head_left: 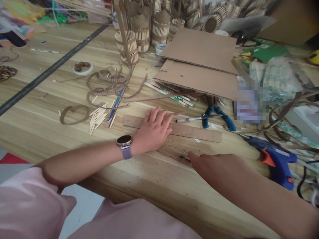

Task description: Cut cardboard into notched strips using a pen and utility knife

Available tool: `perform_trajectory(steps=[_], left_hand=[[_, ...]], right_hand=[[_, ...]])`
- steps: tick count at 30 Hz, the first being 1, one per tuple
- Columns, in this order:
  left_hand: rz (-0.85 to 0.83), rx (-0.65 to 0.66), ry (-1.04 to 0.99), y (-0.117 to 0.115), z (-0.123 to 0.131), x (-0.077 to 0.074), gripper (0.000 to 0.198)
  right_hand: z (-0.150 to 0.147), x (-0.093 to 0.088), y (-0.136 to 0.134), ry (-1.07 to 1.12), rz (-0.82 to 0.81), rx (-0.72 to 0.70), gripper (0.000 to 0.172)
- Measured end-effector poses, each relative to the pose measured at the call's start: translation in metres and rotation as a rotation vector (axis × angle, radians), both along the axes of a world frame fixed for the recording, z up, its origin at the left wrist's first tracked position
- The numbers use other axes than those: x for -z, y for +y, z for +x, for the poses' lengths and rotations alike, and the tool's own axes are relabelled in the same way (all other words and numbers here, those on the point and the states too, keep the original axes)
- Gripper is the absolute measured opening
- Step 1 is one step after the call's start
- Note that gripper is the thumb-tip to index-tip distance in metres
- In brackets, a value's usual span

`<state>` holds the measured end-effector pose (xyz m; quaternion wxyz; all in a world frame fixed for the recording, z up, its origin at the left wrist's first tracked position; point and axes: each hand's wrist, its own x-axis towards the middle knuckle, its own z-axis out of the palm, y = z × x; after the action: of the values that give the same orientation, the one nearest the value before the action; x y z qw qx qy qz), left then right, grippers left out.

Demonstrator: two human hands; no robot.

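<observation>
My left hand [154, 132] lies flat with its fingers spread on a strip of brown cardboard [196, 132] on the wooden table. A watch is on that wrist. To the right and nearer to me, my right hand [211, 166] is closed around a small dark tool [184, 158], mostly hidden by the fingers. The tool's tip touches down on a narrow piece of cardboard [171, 155] along the near side of the strip. A pen [189, 119] lies just beyond the strip, beside pliers with blue handles [225, 119].
A blue glue gun [276, 162] lies at the right. Short sticks [98, 116], curled cardboard strips [107, 86] and a blue cutter [116, 105] lie left. Cardboard sheets [201, 49] and stick lanterns [141, 31] stand behind. A dark bar [57, 64] crosses the table.
</observation>
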<state>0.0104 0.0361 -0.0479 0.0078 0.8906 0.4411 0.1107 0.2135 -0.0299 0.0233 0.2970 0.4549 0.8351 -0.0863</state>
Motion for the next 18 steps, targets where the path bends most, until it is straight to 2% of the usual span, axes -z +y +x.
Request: perform_trajectory(steps=[4,7,14,18], left_hand=[[-0.007,0.0,0.002,0.0,0.0,-0.001,0.05],[-0.012,0.0,-0.006,0.0,0.0,-0.001,0.05],[-0.026,-0.003,0.007,0.0,0.0,-0.002,0.052],[-0.033,-0.001,0.006,0.0,0.0,-0.002,0.052]], right_hand=[[0.008,0.009,-0.005,0.04,0.088,-0.019,0.027],[0.008,0.012,-0.006,0.071,0.088,-0.039,0.023],[-0.017,-0.007,-0.002,-0.06,-0.016,0.045,0.033],[-0.016,-0.009,-0.006,-0.042,0.043,0.051,0.038]])
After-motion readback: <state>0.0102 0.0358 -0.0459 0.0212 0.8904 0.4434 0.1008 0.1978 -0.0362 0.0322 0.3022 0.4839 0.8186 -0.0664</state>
